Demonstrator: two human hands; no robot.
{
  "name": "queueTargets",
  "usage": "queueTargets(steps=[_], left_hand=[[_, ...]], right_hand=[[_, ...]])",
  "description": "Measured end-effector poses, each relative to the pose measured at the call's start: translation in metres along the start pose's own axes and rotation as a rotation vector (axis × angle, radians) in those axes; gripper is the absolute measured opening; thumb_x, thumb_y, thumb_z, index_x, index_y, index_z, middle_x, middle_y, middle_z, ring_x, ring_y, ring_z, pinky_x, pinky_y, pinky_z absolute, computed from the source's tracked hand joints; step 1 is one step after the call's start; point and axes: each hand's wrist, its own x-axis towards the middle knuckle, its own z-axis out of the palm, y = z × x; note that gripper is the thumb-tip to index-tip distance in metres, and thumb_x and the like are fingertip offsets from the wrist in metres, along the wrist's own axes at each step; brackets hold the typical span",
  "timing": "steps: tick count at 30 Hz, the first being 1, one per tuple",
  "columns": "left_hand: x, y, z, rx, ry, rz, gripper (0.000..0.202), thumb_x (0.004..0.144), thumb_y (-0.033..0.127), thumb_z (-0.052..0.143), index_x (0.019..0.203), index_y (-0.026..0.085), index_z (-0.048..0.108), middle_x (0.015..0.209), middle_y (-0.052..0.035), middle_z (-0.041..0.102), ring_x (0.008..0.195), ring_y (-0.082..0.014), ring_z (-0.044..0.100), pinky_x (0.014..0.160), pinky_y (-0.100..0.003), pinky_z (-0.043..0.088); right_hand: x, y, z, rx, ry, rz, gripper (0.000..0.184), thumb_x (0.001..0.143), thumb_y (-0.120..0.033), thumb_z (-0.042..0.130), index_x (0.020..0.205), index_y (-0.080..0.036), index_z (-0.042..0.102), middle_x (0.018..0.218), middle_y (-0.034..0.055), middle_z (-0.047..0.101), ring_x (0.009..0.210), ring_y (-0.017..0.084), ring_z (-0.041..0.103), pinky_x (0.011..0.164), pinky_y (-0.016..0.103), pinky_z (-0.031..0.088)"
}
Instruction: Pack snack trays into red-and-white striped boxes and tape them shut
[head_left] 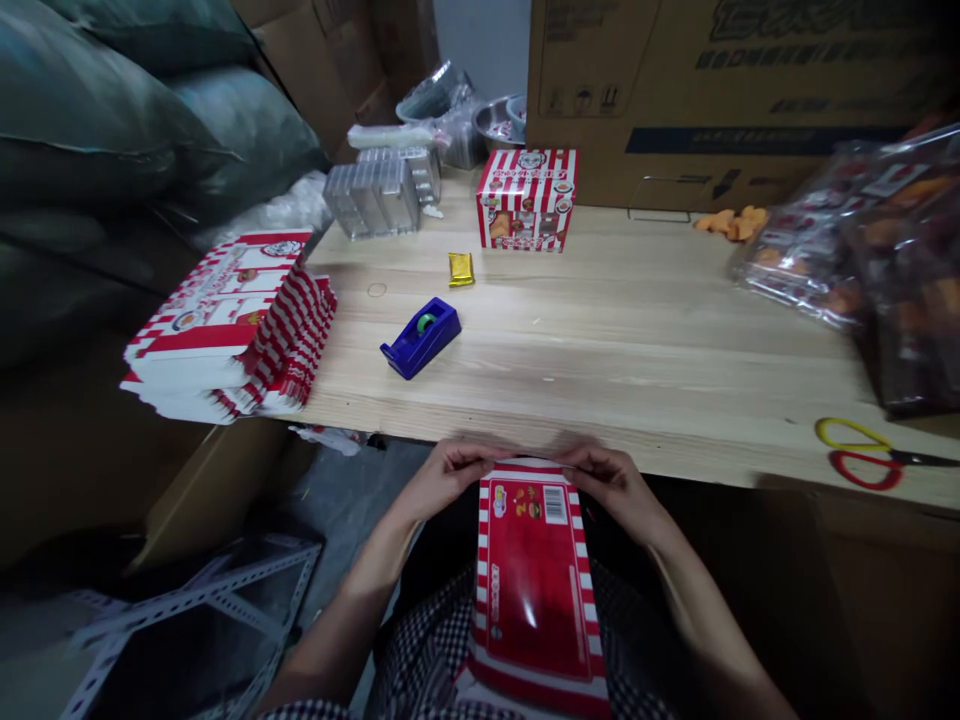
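Observation:
A flat red-and-white striped carton (534,590) lies lengthwise over my lap, its far end at the front edge of the wooden table (600,340). My left hand (448,476) pinches the carton's far left corner with fingers closed. Gripping the far right corner is my right hand (611,484), fingers also closed on it. Both hands sit just below the table edge, and the carton's top flap is blurred between them.
A stack of flat striped cartons (232,325) overhangs the table's left end. On the table are a blue tape dispenser (421,337), a gold packet (460,268), a made-up striped box (527,199), clear trays (382,190), bagged snacks (862,240) and scissors (862,452). A big cardboard box (720,90) stands behind.

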Motion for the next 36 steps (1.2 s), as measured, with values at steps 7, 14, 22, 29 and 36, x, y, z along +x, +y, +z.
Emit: queueTargets(steps=[7, 14, 22, 29, 36], left_hand=[[-0.017, 0.01, 0.009, 0.181, 0.125, 0.134, 0.022, 0.093, 0.023, 0.064, 0.106, 0.024, 0.08, 0.116, -0.0075, 0.077, 0.113, -0.0244, 0.071, 0.104, -0.04, 0.051], [-0.025, 0.038, 0.004, 0.171, -0.044, 0.115, 0.021, 0.094, 0.029, 0.064, 0.106, 0.02, 0.079, 0.128, -0.0115, 0.072, 0.115, -0.0249, 0.069, 0.093, -0.035, 0.055], [-0.006, 0.055, 0.004, 0.209, -0.129, 0.048, 0.027, 0.089, 0.032, 0.071, 0.114, 0.021, 0.076, 0.11, -0.009, 0.079, 0.095, -0.021, 0.074, 0.082, -0.033, 0.058], [0.0, 0.044, 0.006, 0.158, -0.004, -0.028, 0.025, 0.083, 0.034, 0.076, 0.102, 0.018, 0.081, 0.094, -0.0109, 0.081, 0.078, -0.0209, 0.075, 0.072, -0.032, 0.058], [0.0, 0.045, 0.009, 0.139, 0.023, -0.027, 0.022, 0.08, 0.032, 0.078, 0.096, 0.017, 0.081, 0.089, -0.01, 0.081, 0.072, -0.019, 0.074, 0.065, -0.029, 0.056]], right_hand=[[-0.005, -0.008, 0.005, -0.045, -0.049, -0.063, 0.015, 0.092, -0.039, 0.069, 0.097, -0.027, 0.076, 0.114, 0.0064, 0.074, 0.106, 0.022, 0.068, 0.093, 0.039, 0.052], [-0.008, -0.036, 0.005, -0.141, -0.161, -0.106, 0.012, 0.094, -0.035, 0.067, 0.095, -0.028, 0.077, 0.115, 0.0058, 0.075, 0.108, 0.023, 0.068, 0.093, 0.039, 0.053], [0.008, -0.046, 0.01, -0.02, -0.104, 0.049, 0.02, 0.079, -0.038, 0.082, 0.093, -0.026, 0.078, 0.091, 0.0032, 0.079, 0.083, 0.019, 0.072, 0.076, 0.033, 0.059], [0.013, -0.043, 0.014, 0.029, -0.079, 0.116, 0.02, 0.071, -0.039, 0.086, 0.078, -0.023, 0.077, 0.076, 0.0013, 0.077, 0.068, 0.015, 0.07, 0.065, 0.028, 0.056], [0.022, -0.045, 0.01, 0.047, -0.146, 0.151, 0.022, 0.07, -0.039, 0.087, 0.075, -0.021, 0.076, 0.074, 0.0007, 0.077, 0.065, 0.015, 0.068, 0.063, 0.028, 0.054]])
